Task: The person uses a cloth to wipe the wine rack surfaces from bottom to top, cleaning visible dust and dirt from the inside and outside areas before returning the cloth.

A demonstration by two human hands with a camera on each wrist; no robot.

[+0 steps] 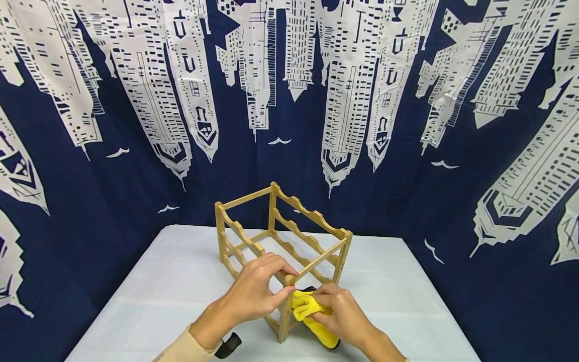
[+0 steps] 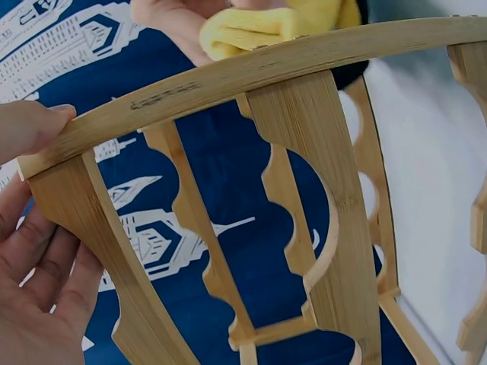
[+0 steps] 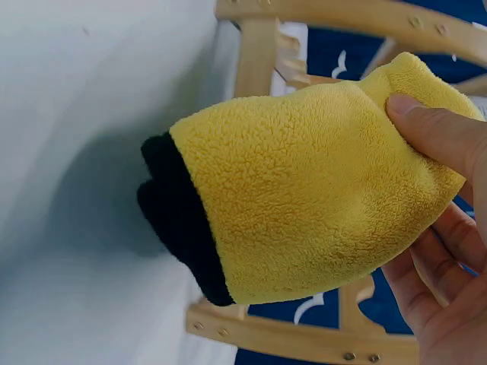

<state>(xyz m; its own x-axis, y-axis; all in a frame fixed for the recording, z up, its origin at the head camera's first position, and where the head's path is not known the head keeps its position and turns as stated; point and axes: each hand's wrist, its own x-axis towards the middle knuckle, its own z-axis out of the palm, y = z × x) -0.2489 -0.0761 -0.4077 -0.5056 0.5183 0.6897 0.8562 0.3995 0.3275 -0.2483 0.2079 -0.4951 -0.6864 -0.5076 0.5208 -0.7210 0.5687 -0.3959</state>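
Note:
A light wooden bottle rack [image 1: 289, 297] with scalloped rails stands upright on the table. At its near top corner my left hand [image 1: 255, 286] grips the frame, thumb on one side and fingers on the other, as the left wrist view also shows with the post [image 2: 266, 70]. My right hand [image 1: 341, 311] pinches a folded yellow cloth [image 3: 304, 198] with a black edge. In the head view the cloth is beside the near corner post, its lower part hanging toward the table. Whether it touches the wood cannot be told.
A white-covered table [image 1: 181, 281] lies under the rack. Behind it hangs a dark blue curtain [image 1: 280, 161] printed with white buildings and birds. A small black object [image 1: 228, 346] shows beside the left wrist.

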